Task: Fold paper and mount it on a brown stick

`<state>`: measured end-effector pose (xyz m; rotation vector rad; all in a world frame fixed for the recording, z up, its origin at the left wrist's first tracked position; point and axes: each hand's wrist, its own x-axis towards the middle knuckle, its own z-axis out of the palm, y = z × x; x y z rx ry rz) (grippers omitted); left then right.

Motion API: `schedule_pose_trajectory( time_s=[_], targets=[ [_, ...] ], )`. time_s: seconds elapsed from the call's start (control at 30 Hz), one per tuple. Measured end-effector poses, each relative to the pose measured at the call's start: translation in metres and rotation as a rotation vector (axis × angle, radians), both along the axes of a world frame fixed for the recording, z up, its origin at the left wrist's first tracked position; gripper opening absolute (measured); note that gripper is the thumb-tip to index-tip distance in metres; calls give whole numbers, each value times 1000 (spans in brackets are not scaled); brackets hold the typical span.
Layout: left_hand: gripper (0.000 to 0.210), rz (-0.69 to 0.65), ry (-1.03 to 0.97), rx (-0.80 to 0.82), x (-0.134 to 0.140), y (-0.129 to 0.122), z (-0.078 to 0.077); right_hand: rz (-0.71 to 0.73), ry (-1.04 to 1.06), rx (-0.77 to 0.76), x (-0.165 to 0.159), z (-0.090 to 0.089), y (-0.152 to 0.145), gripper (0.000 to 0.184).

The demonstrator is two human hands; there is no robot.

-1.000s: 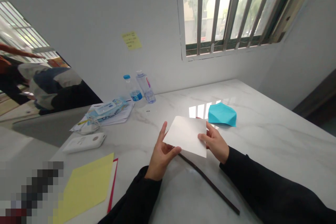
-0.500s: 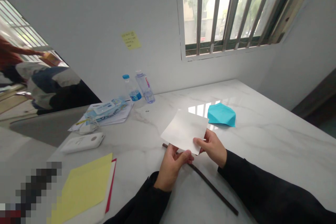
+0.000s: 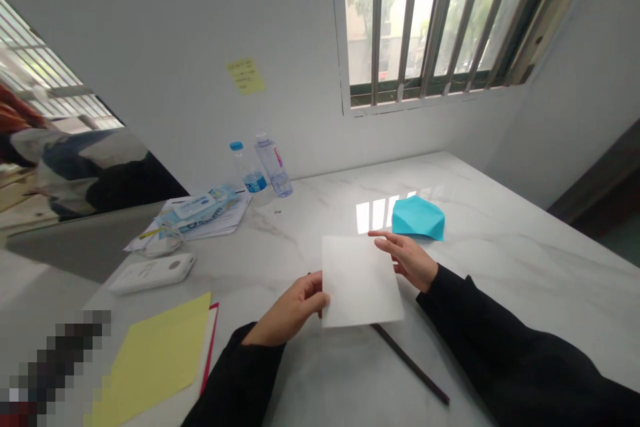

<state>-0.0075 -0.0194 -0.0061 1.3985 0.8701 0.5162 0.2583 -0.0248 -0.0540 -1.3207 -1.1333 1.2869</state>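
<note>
Square matte white paper sheet (image 3: 361, 280) flat over glossy marbled counter (image 3: 500, 260), left hand (image 3: 293, 309) grip pinching its near-left edge, right hand (image 3: 407, 257) fingers open along far-right edge, thin dark stick (image 3: 410, 365) beneath, folded cyan paper (image 3: 418, 218) beyond.

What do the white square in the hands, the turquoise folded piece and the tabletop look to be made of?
White square: thin matte paper, flat with crisp edges, lying over the dark strip.
Turquoise folded piece: likely coloured paper, sharp creases.
Tabletop: polished marble or a marble-look slab; grey veins, mirror-like window reflection.
</note>
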Motion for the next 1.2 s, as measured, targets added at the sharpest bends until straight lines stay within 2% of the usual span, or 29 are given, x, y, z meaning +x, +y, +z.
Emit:
schedule_pose_trajectory(
  time_s=[0.07, 0.13, 0.23, 0.37, 0.53, 0.67, 0.77, 0.9, 1.0, 1.1, 1.2],
  targets=[
    [28, -8, 13, -5, -2, 2, -1, 3, 78, 15, -2, -2, 0, 58],
    [33, 126, 39, 16, -3, 4, -6, -5, 137, 47, -3, -3, 0, 57],
    [39, 368, 62, 46, -1, 7, -16, -1, 57, 79, -3, -3, -1, 56],
    [45, 529, -1, 54, 4, 6, -23, 48, -66, 95, -2, -6, -1, 59],
    [61, 509, -124, -16, 14, -3, -19, 6, -23, 75, -3, -5, -2, 53],
    [74, 528, -228, -44, 20, -8, -16, -19, 111, -101, -5, 1, -5, 56],
    [85, 572, -378, -190, 23, -9, -18, -44, 228, -182, -7, 6, -7, 54],
    [69, 596, -492, -296, 26, -11, -23, -85, 356, -207, -12, 10, -9, 51],
    [65, 582, -478, -257, 27, -10, -28, -79, 373, -188, -15, 11, -11, 53],
    [65, 629, -376, -128, 26, -6, -34, -52, 332, -93, -17, 10, -14, 54],
    [61, 651, -229, 23, 23, -3, -38, -18, 243, -14, -18, 11, -15, 39]
  ],
)
